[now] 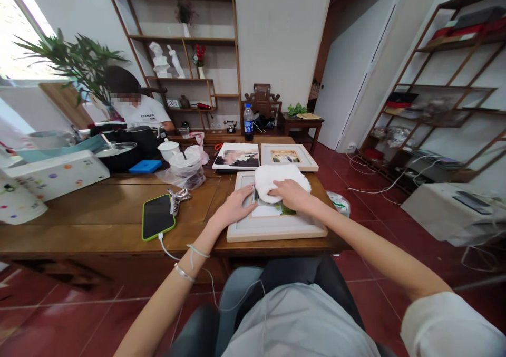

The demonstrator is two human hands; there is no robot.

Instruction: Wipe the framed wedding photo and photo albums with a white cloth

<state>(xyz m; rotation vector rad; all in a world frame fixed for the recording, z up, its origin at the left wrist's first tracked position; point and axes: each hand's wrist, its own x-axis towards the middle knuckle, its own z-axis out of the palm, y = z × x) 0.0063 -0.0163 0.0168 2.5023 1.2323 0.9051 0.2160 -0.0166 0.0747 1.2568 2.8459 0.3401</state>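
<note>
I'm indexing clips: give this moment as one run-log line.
left hand: on near frame; right hand: on white cloth atop that frame; beyond: second frame; left: phone, cable attached

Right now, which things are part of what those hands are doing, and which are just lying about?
In use:
white cloth, with the right hand on it
nearest picture frame, with the left hand resting on it

Apparently just lying about:
phone, cable plugged in
blue-capped bottle
flat blue object
</note>
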